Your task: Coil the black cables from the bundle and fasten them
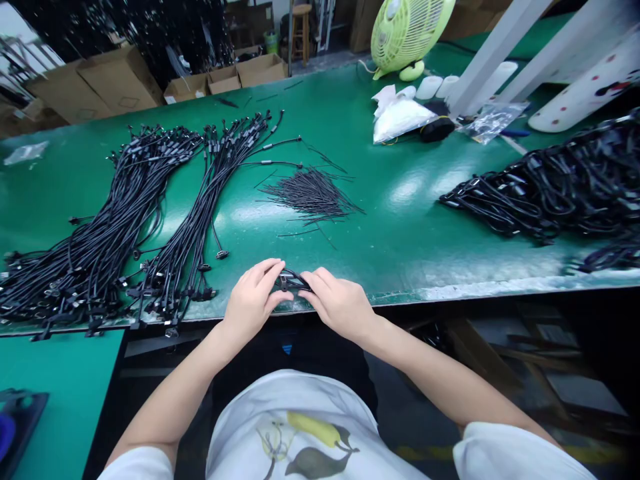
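Note:
Between my two hands, at the table's front edge, is a folded black cable with a metal-tipped connector showing near the left fingers. My left hand pinches one end of the fold with thumb and fingers. The other end is gripped by my right hand. Just beyond my hands lies a loose pile of thin black ties. To the left, straight black cables with connectors lie in a narrow bundle and a wider bundle. Part of the held cable is hidden by my fingers.
Folded black cables are heaped at the right on the green table. A green fan, a white plastic bag and a pale post stand at the back right. Cardboard boxes are behind the table.

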### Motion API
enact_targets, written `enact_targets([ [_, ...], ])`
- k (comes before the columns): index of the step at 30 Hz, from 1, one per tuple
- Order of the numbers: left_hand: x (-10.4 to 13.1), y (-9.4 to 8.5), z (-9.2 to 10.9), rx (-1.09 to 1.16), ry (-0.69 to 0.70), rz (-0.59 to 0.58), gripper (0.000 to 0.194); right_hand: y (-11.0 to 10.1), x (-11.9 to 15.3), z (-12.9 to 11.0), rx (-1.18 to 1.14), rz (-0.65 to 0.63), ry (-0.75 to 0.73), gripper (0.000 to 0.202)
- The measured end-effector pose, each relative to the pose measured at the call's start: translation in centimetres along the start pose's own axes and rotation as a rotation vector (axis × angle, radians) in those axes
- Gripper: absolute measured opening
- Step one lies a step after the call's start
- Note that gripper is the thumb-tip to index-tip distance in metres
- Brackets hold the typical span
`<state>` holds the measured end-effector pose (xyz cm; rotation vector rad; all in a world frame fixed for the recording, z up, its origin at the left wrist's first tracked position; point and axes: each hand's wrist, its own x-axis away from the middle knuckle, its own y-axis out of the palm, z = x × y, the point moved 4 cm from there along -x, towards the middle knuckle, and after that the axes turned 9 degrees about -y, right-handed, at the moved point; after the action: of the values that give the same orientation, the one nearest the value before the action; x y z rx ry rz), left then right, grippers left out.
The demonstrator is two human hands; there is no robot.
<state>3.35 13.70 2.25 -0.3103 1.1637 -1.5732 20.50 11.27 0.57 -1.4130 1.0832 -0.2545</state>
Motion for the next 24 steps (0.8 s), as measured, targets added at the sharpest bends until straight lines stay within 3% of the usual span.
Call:
enact_targets([
  [3, 0.3, 0.2, -0.5, -0.017, 0.068, -0.016, 0.04, 0.5, 0.2, 0.1, -0.228, -0.033, 0.077, 0.033],
  [7, 0.3, 0.7, -0.8, 0.221, 0.046, -0.161, 0.04, 1.2, 0.1, -0.2, -0.445, -0.131, 0.074, 0.023],
  [10, 0.4, 1.8, -0.2, 0.421, -0.037, -0.254, 0.04, 1.9, -0.3, -0.6, -0.312, -0.211, 0.073, 0.022],
  [14, 0.8, 3.8, 0.9, 0.464, -0.106, -0.207, 0.056, 2.9, -1.0, -0.5, -0.087, -0.227, 0.163, 0.029],
  [19, 0.4, 5.5, 1.2, 0.343, -0.116, -0.16, 0.062, 3.8, -1.0, 0.4, -0.005, -0.151, 0.105, 0.024],
  [24, -0.8, 5.6, 2.0, 0.11, 0.018, -0.154, 0.072, 4.3, 0.2, 1.3, -0.037, -0.115, 0.043, 0.019],
])
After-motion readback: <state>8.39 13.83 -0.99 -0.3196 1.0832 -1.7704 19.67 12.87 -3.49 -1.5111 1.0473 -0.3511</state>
